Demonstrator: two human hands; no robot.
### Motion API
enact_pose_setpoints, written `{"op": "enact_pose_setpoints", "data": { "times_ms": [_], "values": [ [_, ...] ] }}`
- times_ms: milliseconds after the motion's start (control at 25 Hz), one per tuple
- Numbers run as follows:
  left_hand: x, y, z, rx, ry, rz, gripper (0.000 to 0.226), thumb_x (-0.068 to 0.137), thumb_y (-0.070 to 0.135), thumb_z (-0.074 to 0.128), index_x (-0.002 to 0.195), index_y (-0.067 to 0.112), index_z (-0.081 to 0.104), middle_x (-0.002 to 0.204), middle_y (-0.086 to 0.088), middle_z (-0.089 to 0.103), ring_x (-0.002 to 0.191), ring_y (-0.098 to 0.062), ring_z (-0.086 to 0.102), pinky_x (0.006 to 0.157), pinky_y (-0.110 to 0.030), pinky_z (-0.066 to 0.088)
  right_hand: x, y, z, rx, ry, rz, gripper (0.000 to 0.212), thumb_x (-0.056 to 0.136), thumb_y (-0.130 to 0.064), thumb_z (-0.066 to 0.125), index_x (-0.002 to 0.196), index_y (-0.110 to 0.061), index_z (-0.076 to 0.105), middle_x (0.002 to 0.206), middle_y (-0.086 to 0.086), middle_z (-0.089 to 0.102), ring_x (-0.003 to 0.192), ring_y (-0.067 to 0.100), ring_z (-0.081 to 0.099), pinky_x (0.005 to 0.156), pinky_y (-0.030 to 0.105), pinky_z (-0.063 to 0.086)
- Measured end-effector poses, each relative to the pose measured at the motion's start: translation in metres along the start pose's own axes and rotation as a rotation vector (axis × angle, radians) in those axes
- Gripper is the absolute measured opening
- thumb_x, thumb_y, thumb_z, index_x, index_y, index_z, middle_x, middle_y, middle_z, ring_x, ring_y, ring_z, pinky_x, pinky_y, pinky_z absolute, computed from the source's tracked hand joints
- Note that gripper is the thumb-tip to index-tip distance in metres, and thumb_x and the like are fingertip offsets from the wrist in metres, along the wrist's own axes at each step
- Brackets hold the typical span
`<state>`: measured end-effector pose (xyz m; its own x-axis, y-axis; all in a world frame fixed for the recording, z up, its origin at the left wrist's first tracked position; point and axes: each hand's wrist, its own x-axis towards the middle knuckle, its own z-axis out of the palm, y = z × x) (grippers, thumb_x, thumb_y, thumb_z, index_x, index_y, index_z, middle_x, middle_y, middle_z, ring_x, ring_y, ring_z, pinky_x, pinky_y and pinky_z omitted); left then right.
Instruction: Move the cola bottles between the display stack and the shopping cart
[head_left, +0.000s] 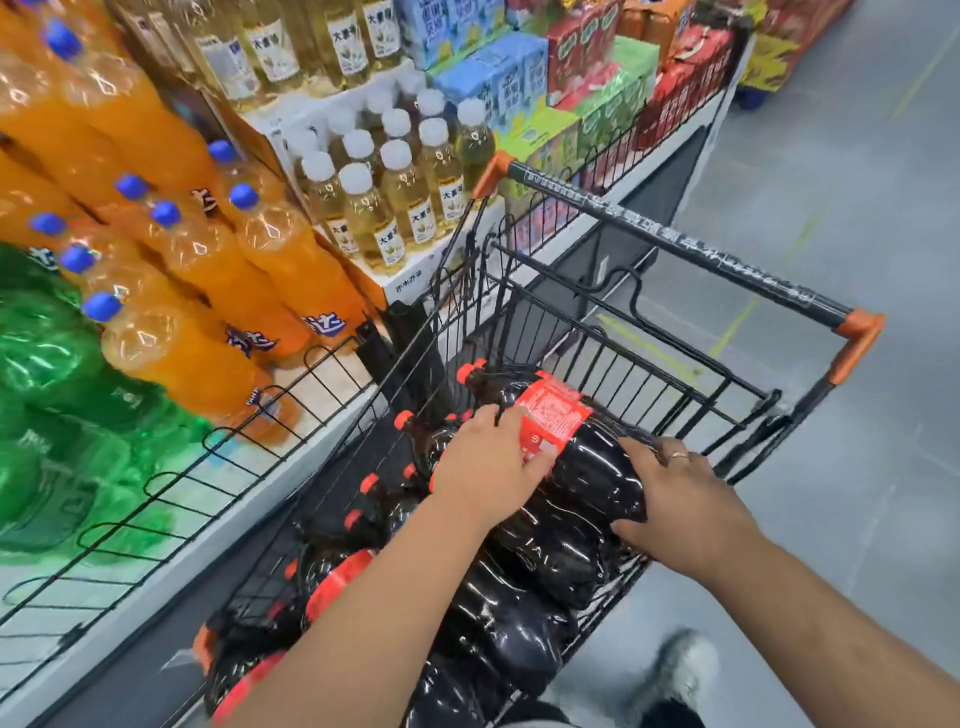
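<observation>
A black wire shopping cart (675, 249) with orange handle ends holds several shrink-wrapped packs of dark cola bottles (519, 597) with red caps. The top cola pack (582, 447), with a red label, lies across the pile. My left hand (483, 467) grips it at the label, near the bottle necks. My right hand (685, 499), wearing a ring, holds the pack's bottom end by the cart's right side. Both forearms reach in from the lower edge.
A low display shelf with a black wire guard (171, 483) runs along the cart's left. It carries green bottles (52, 395), orange soda bottles (208, 291) with blue caps, pale tea bottles (384, 202) and drink cartons (571, 88). Grey floor (857, 182) lies to the right; a shoe (680, 670) shows below.
</observation>
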<state>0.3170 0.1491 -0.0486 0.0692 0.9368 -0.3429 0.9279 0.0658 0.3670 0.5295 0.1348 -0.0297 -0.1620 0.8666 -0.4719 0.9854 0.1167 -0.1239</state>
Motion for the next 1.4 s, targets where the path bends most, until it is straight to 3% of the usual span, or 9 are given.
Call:
{"op": "enact_pose_setpoints", "data": {
  "times_ms": [160, 320, 640, 800, 920, 1080, 1280, 1400],
  "values": [
    [0.017, 0.003, 0.011, -0.173, 0.053, -0.170, 0.074, 0.099, 0.059, 0.051, 0.157, 0.019, 0.029, 0.159, -0.012, 0.031, 0.143, -0.033, 0.040, 0.115, -0.050, 0.039, 0.025, 0.015, 0.005, -0.006, -0.064, -0.092, 0.112, 0.074, -0.068, 0.065, 0.154, -0.033, -0.005, 0.152, 0.008, 0.026, 0.133, 0.030, 0.038, 0.103, 0.041, 0.045],
    [0.026, 0.023, 0.019, -0.331, 0.126, -0.331, 0.079, 0.100, 0.054, 0.053, 0.161, 0.016, 0.020, 0.162, -0.013, 0.025, 0.145, -0.031, 0.038, 0.118, -0.043, 0.035, 0.038, 0.028, 0.004, 0.008, -0.153, -0.186, 0.125, 0.068, -0.079, 0.060, 0.151, -0.032, -0.020, 0.154, 0.011, 0.026, 0.135, 0.032, 0.038, 0.104, 0.042, 0.044],
    [0.066, 0.032, 0.020, -0.743, 0.231, -0.699, 0.088, 0.092, 0.060, 0.062, 0.160, 0.020, 0.021, 0.151, -0.012, 0.045, 0.132, -0.031, 0.052, 0.112, -0.042, 0.043, 0.046, 0.038, 0.005, -0.040, -0.139, -0.349, 0.125, 0.071, -0.082, 0.053, 0.149, -0.023, -0.026, 0.146, 0.011, 0.030, 0.125, 0.029, 0.044, 0.095, 0.038, 0.050],
    [0.083, 0.025, 0.017, -0.781, 0.192, -0.698, 0.092, 0.089, 0.061, 0.066, 0.159, 0.024, 0.019, 0.147, -0.014, 0.045, 0.129, -0.034, 0.053, 0.107, -0.044, 0.046, 0.048, 0.037, 0.007, 0.028, -0.138, -0.332, 0.129, 0.064, -0.084, 0.053, 0.148, -0.024, -0.025, 0.143, 0.008, 0.032, 0.124, 0.025, 0.044, 0.099, 0.039, 0.049],
    [0.094, 0.013, 0.016, -0.778, 0.138, -0.668, 0.092, 0.078, 0.068, 0.069, 0.152, 0.031, 0.031, 0.140, -0.011, 0.048, 0.126, -0.034, 0.054, 0.105, -0.046, 0.048, 0.050, 0.036, 0.009, 0.056, -0.149, -0.310, 0.132, 0.057, -0.086, 0.051, 0.146, -0.027, -0.027, 0.143, 0.008, 0.035, 0.124, 0.024, 0.046, 0.103, 0.037, 0.046],
    [0.100, -0.003, 0.017, -0.857, 0.069, -0.622, 0.092, 0.059, 0.078, 0.070, 0.140, 0.041, 0.045, 0.134, -0.004, 0.054, 0.113, -0.028, 0.063, 0.099, -0.047, 0.054, 0.061, 0.029, 0.004, 0.151, -0.250, -0.192, 0.137, 0.054, -0.085, 0.063, 0.147, -0.034, -0.024, 0.142, 0.005, 0.043, 0.124, 0.024, 0.049, 0.101, 0.037, 0.047],
    [0.098, -0.010, 0.023, -0.984, 0.133, -0.547, 0.066, 0.077, 0.060, 0.078, 0.134, 0.036, 0.054, 0.127, 0.001, 0.058, 0.106, -0.020, 0.065, 0.097, -0.042, 0.055, 0.077, 0.014, 0.003, 0.188, -0.292, -0.093, 0.140, 0.047, -0.080, 0.069, 0.148, -0.037, -0.018, 0.136, 0.005, 0.051, 0.116, 0.024, 0.057, 0.094, 0.037, 0.050],
    [0.097, -0.010, 0.026, -0.989, 0.165, -0.523, 0.069, 0.071, 0.064, 0.077, 0.132, 0.038, 0.055, 0.127, 0.000, 0.056, 0.108, -0.019, 0.064, 0.098, -0.042, 0.055, 0.077, 0.011, 0.002, 0.199, -0.281, -0.079, 0.138, 0.048, -0.075, 0.074, 0.149, -0.038, -0.013, 0.136, 0.002, 0.051, 0.115, 0.021, 0.057, 0.092, 0.036, 0.051]
  ]
}}
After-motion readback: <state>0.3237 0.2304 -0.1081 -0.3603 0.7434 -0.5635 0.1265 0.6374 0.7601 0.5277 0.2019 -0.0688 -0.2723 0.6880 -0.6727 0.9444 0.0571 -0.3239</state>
